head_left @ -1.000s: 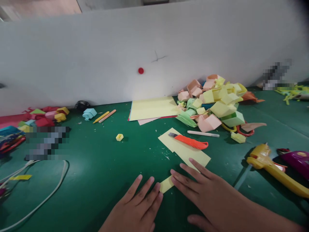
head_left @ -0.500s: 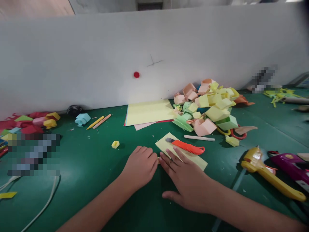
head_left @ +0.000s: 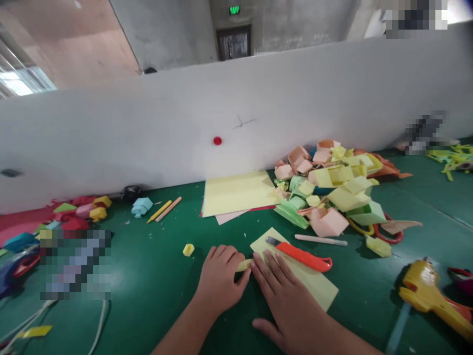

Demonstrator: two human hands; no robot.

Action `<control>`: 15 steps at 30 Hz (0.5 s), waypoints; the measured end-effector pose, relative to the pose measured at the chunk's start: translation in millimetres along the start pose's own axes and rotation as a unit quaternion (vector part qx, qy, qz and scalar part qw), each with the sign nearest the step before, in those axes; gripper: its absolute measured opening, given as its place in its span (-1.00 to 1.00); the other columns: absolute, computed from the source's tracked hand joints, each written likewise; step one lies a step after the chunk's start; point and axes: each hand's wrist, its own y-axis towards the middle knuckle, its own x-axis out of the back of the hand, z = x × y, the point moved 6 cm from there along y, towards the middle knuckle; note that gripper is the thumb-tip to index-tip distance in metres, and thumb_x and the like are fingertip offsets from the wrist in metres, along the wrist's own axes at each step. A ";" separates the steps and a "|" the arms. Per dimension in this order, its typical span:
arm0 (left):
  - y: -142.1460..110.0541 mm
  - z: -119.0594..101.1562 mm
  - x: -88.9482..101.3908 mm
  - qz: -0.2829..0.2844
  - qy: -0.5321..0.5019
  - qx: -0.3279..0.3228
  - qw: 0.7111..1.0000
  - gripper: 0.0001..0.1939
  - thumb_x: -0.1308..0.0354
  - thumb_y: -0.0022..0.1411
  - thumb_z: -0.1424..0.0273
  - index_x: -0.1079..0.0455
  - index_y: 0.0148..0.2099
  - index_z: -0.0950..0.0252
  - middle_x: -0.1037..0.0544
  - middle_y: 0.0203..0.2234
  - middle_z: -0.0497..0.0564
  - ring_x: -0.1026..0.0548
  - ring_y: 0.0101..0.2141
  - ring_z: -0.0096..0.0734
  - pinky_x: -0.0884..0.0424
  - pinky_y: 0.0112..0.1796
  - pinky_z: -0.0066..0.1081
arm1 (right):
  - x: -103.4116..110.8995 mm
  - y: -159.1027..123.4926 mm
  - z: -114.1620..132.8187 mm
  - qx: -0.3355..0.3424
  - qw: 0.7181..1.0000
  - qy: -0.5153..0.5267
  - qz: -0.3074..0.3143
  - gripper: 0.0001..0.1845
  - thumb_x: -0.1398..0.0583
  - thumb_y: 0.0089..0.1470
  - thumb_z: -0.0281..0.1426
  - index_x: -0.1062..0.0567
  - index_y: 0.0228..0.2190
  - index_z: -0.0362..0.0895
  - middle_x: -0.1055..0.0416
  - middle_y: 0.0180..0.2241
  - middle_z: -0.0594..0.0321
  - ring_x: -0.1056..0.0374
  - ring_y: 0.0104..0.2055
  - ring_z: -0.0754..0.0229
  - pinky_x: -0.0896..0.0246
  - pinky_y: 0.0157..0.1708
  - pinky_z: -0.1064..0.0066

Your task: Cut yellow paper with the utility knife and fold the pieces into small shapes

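Observation:
My left hand is closed with its fingers curled around a narrow yellow paper strip. The strip's far end reaches the fingertips of my right hand. That right hand lies flat, fingers stretched out and thumb apart, over the strip's end and the lower left part of a pale yellow paper sheet. On the sheet, just beyond my right fingers, rests an orange-red utility knife with its blade end toward the upper left. A small yellow folded paper piece sits left of my left hand.
Folded paper pieces are heaped at the back right, with scissors handles poking out. A pale pen lies before them. At right is a yellow glue gun. Stacked coloured sheets lie against the white partition.
The view has tilted up, so things appear lower. My left thumb has lifted from the curled fingers, and more of the yellow paper strip shows between my hands. My right hand stays flat.

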 end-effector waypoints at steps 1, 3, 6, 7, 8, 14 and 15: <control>0.6 0.9 0.2 0.003 -0.005 0.000 1.000 -0.87 -0.13 0.31 0.34 -0.46 -0.22 0.27 -0.50 -0.30 0.06 -0.41 -0.22 -0.19 -0.28 -0.19 -0.19 | -2.2 1.0 -0.3 0.007 1.000 0.005 0.002 -0.06 0.01 0.26 0.08 0.00 0.37 -0.34 0.13 0.39 -0.18 0.18 0.41 -0.38 0.12 0.30 -0.23; 2.4 3.1 2.1 0.001 -0.011 0.008 1.000 -0.89 -0.14 0.31 0.36 -0.46 -0.23 0.26 -0.50 -0.31 0.05 -0.42 -0.21 -0.19 -0.28 -0.18 -0.19 | -4.6 3.6 -3.1 0.010 1.000 0.010 -0.002 -0.04 0.02 0.24 0.12 -0.02 0.37 -0.35 0.10 0.38 -0.20 0.13 0.39 -0.44 0.06 0.26 -0.26; 6.0 4.3 6.6 0.001 -0.028 0.014 1.000 -0.88 -0.13 0.31 0.36 -0.46 -0.26 0.26 -0.50 -0.32 0.05 -0.43 -0.24 -0.21 -0.27 -0.19 -0.19 | -6.8 7.3 -5.6 0.025 1.000 0.016 -0.006 0.00 0.03 0.22 0.17 -0.03 0.37 -0.33 0.07 0.37 -0.20 0.08 0.38 -0.45 0.02 0.24 -0.24; 7.1 4.4 8.4 0.000 -0.033 0.015 0.999 -0.88 -0.14 0.30 0.36 -0.46 -0.26 0.26 -0.50 -0.32 0.05 -0.43 -0.24 -0.21 -0.27 -0.20 -0.19 | -7.1 8.0 -6.3 0.025 1.000 0.014 -0.006 0.01 0.03 0.22 0.17 -0.03 0.37 -0.35 0.07 0.37 -0.21 0.07 0.37 -0.46 0.01 0.23 -0.24; 8.0 4.5 9.9 0.000 -0.038 0.015 0.999 -0.88 -0.14 0.29 0.36 -0.46 -0.26 0.26 -0.50 -0.32 0.05 -0.43 -0.25 -0.21 -0.27 -0.20 -0.18 | -6.9 8.5 -6.6 0.023 1.000 0.015 -0.007 0.01 0.03 0.22 0.17 -0.03 0.37 -0.34 0.08 0.37 -0.21 0.07 0.37 -0.45 0.02 0.24 -0.25; 7.8 5.4 8.9 0.013 -0.049 0.018 0.999 -0.90 -0.16 0.28 0.36 -0.47 -0.24 0.25 -0.52 -0.30 0.05 -0.44 -0.22 -0.20 -0.27 -0.18 -0.17 | -0.3 6.8 -4.3 -0.003 0.999 0.046 0.014 -0.03 -0.03 0.22 0.12 0.04 0.39 -0.26 0.13 0.40 -0.09 0.16 0.41 -0.40 0.09 0.28 -0.25; 7.2 5.7 7.9 0.014 -0.047 0.018 0.999 -0.90 -0.15 0.29 0.37 -0.48 -0.24 0.25 -0.52 -0.30 0.04 -0.44 -0.22 -0.21 -0.27 -0.18 -0.18 | 0.7 6.2 -4.4 -0.010 0.999 0.050 0.020 -0.04 -0.04 0.22 0.10 0.04 0.39 -0.26 0.15 0.41 -0.08 0.18 0.41 -0.39 0.11 0.29 -0.25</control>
